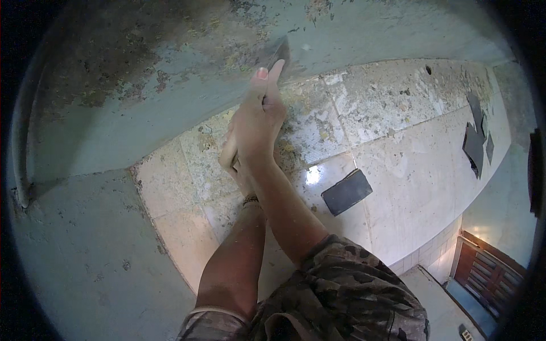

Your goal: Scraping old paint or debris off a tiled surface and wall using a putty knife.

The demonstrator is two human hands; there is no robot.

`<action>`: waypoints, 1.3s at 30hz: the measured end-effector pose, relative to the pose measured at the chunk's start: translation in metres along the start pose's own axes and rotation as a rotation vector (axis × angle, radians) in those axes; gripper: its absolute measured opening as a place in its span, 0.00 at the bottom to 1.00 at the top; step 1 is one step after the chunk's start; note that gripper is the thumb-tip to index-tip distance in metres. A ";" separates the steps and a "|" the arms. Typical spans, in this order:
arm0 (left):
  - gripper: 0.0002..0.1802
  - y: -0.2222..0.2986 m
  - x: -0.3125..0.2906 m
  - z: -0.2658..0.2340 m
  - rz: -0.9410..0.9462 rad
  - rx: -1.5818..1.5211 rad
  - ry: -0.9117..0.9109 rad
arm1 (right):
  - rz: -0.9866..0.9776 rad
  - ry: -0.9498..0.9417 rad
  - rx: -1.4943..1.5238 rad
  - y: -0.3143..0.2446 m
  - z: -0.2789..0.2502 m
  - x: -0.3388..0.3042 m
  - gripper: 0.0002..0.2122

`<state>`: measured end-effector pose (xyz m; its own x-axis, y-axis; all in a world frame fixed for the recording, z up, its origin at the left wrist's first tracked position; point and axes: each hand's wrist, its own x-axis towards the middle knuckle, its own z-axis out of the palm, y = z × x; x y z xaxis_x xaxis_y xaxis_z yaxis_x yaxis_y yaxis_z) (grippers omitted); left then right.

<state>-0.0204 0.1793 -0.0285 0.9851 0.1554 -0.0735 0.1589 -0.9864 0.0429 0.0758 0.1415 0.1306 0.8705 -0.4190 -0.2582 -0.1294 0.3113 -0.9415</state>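
My right hand (pixel 259 122) is closed on a scraper (pixel 281 51), with the thumb and a finger stretched toward its dark, flat blade. The blade lies against the peeling green wall (pixel 318 34), just above the tiled ledge. Under the right hand, my left hand (pixel 229 152) is closed and pressed against it. Its grip is mostly hidden, so I cannot tell whether it holds the handle or the other hand. A dark grey rectangular piece (pixel 347 192) rests on the tiles right of my forearms.
Grit and paint flakes cover the back of the tiled ledge (pixel 409 165). Several torn dark sheets (pixel 473 149) lie at its right end. A pipe (pixel 20 142) runs along the far left. Brown louvred wooden shutters (pixel 492 273) show at lower right.
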 end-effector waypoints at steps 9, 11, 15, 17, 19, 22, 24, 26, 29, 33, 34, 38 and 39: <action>0.43 -0.001 -0.001 0.001 -0.010 0.013 -0.018 | -0.145 -0.024 -0.073 0.009 0.001 -0.008 0.26; 0.43 0.003 -0.001 0.001 -0.011 0.016 -0.018 | -0.189 -0.001 -0.045 0.012 0.004 -0.013 0.26; 0.43 0.006 0.003 0.005 -0.017 0.015 -0.024 | -0.159 -0.050 -0.035 0.010 0.003 -0.014 0.24; 0.43 0.001 -0.008 0.003 -0.024 0.023 -0.024 | -0.115 -0.034 -0.013 0.018 0.010 -0.017 0.24; 0.43 0.042 0.012 0.007 -0.022 0.019 -0.023 | -0.448 0.033 -0.121 0.031 0.020 -0.023 0.25; 0.43 0.003 0.002 0.008 -0.021 0.010 -0.030 | -0.107 0.089 0.015 0.004 0.004 -0.001 0.25; 0.42 0.007 0.003 0.011 -0.016 0.002 -0.030 | -0.020 0.087 -0.007 -0.005 -0.002 0.011 0.25; 0.42 -0.002 0.006 0.010 -0.016 -0.007 -0.025 | 0.073 0.079 -0.012 0.001 0.002 0.003 0.24; 0.42 -0.010 0.005 0.010 -0.021 -0.018 -0.005 | -0.267 -0.046 -0.084 0.015 0.006 -0.019 0.24; 0.42 -0.009 0.007 0.018 -0.013 -0.053 -0.002 | -0.184 0.003 0.000 0.009 0.000 -0.012 0.26; 0.42 -0.005 0.006 0.018 -0.013 -0.055 0.009 | -0.266 0.006 -0.048 0.019 0.003 -0.015 0.26; 0.42 -0.009 0.001 0.022 -0.024 -0.072 0.021 | 0.029 0.080 -0.026 -0.025 0.007 -0.010 0.24; 0.42 0.003 -0.005 0.028 -0.010 -0.101 0.010 | 0.018 0.099 -0.044 -0.024 -0.003 0.006 0.24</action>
<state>-0.0270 0.1740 -0.0557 0.9839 0.1667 -0.0647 0.1745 -0.9742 0.1429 0.0825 0.1294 0.1517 0.8172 -0.4964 -0.2929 -0.1668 0.2828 -0.9446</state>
